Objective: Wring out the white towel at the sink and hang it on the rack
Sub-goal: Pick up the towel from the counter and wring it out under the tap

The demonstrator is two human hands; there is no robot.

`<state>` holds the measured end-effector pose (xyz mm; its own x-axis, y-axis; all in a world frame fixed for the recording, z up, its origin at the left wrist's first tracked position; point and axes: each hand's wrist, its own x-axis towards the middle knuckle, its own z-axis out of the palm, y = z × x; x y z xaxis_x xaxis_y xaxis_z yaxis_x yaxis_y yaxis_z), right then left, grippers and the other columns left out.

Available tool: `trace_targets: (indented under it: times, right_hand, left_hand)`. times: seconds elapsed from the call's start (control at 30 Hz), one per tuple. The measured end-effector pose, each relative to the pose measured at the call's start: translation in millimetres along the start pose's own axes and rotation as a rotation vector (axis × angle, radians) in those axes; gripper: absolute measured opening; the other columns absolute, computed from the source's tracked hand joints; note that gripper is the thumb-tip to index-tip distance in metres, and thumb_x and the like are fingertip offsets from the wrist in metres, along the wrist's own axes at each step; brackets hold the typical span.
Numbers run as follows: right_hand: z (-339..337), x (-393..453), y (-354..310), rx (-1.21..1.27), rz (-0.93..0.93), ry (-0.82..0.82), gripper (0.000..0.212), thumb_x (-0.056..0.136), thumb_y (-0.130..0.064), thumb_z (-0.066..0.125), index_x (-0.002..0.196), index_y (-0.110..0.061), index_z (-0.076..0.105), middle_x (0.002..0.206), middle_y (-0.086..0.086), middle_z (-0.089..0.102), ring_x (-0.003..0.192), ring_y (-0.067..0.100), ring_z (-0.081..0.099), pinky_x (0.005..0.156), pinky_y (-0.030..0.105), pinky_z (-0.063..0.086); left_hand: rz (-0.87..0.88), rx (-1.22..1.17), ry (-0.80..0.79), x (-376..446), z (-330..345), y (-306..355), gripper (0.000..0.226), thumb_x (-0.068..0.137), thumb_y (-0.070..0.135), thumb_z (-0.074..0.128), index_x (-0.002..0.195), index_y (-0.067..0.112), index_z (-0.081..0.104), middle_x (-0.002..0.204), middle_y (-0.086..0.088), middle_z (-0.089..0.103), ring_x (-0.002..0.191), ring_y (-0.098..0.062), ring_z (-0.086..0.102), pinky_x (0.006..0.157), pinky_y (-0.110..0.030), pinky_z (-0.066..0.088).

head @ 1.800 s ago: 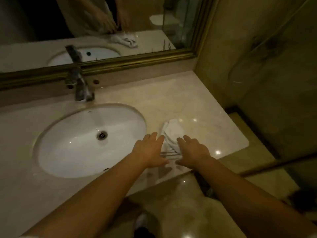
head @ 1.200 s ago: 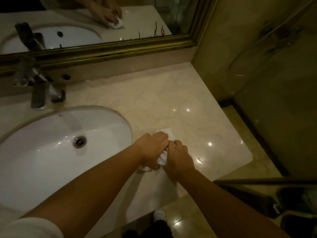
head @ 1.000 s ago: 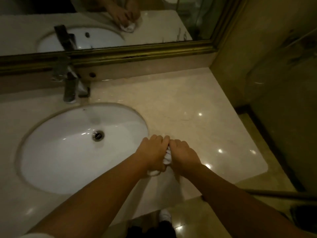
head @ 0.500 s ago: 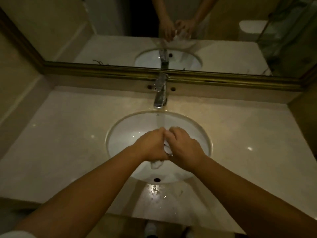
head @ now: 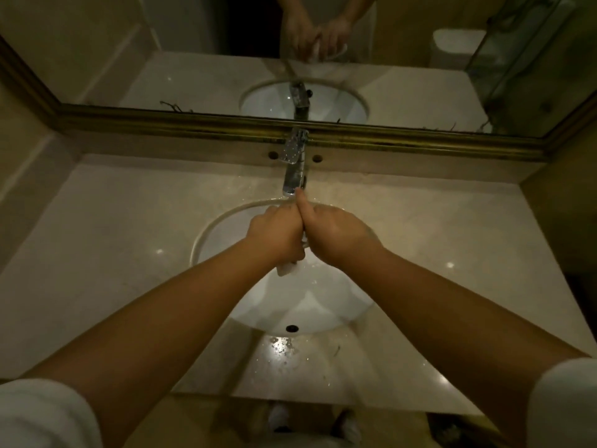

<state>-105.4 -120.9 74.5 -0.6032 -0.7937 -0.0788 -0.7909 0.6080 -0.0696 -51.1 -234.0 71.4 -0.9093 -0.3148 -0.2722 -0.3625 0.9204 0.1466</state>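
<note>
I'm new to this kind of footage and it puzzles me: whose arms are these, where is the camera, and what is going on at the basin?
There is no machine here. A person wears a camera on the head, so you look down along their own two bare arms. The left hand and right hand are pressed together over the white sink, both closed on a small white towel; only a bit of it peeks out below the left hand. Behind them stands a metal faucet on a pale stone counter. The mirror above repeats the hands and basin. No rack is in view.
</note>
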Motion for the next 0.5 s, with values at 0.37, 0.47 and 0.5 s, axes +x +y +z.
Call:
trace_targets:
  times: [0.37, 0.47, 0.5]
  right_hand:
    - [-6, 40, -16, 0.171, 0.219, -0.245, 0.026, 0.073, -0.028, 0.074, 0.067, -0.028, 0.049, 0.067, -0.002, 0.053, 0.057, 0.016, 0.053, 0.044, 0.028, 0.034]
    - [-10, 50, -15, 0.127, 0.132, -0.258, 0.025, 0.073, -0.025, 0.076, 0.072, -0.028, 0.051, 0.07, -0.004, 0.051, 0.061, 0.015, 0.051, 0.048, 0.029, 0.034]
    - [-12, 52, -15, 0.13, 0.113, -0.268, 0.025, 0.073, -0.025, 0.077, 0.073, -0.029, 0.052, 0.07, -0.004, 0.052, 0.062, 0.015, 0.052, 0.048, 0.028, 0.034]
  left_hand:
    - [0.108, 0.287, 0.04, 8, -17, -17, 0.044, 0.06, 0.028, 0.083, 0.092, 0.017, 0.054, 0.066, 0.001, 0.045, 0.054, -0.017, 0.044, 0.053, -0.037, 0.038]
    - [0.112, 0.298, 0.056, 7, -23, -22, 0.05, 0.055, 0.031, 0.085, 0.093, 0.02, 0.054, 0.067, 0.002, 0.047, 0.058, -0.018, 0.047, 0.053, -0.037, 0.038]
    - [0.111, 0.315, 0.054, 6, -24, -22, 0.054, 0.052, 0.031, 0.086, 0.095, 0.02, 0.055, 0.071, 0.002, 0.051, 0.062, -0.019, 0.05, 0.054, -0.037, 0.039]
